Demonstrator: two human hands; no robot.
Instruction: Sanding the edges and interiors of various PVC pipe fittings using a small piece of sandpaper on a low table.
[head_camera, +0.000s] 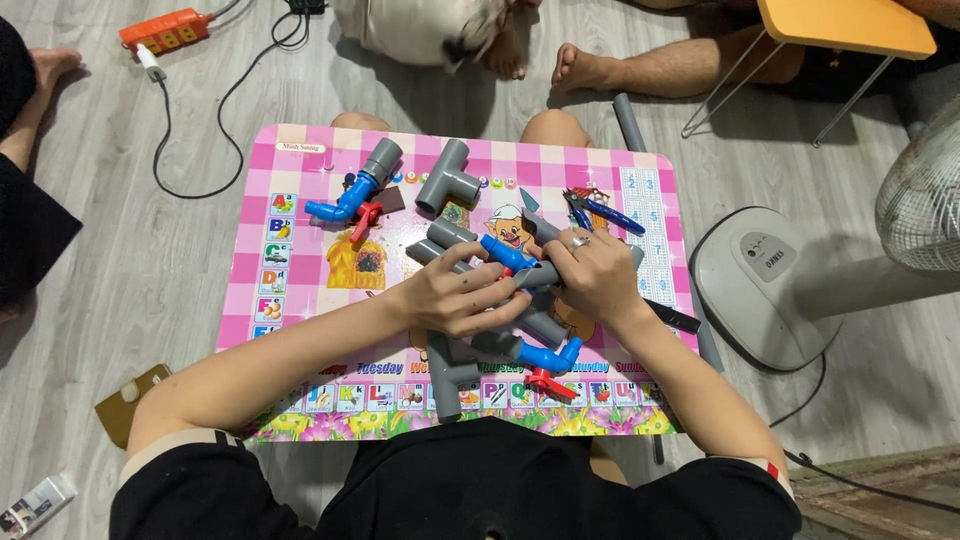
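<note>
Over the middle of the pink checked desk (300, 160), both hands work on a branching assembly of grey pipes and blue fittings (500, 300) that lies just nearer the person than the cartoon pig print. The left hand (455, 297) has its fingers curled tight round a grey pipe section, and the right hand (597, 275), ring on one finger, has its fingers closed on the adjoining grey pipe beside a blue elbow (505, 253). To seat a joint well, it seems best to keep both pieces in line and push straight with a slight twist, bracing the assembly against the desk. A loose grey tee (450, 178) and a blue valve piece with red handle (350, 200) lie beyond the pig print.
</note>
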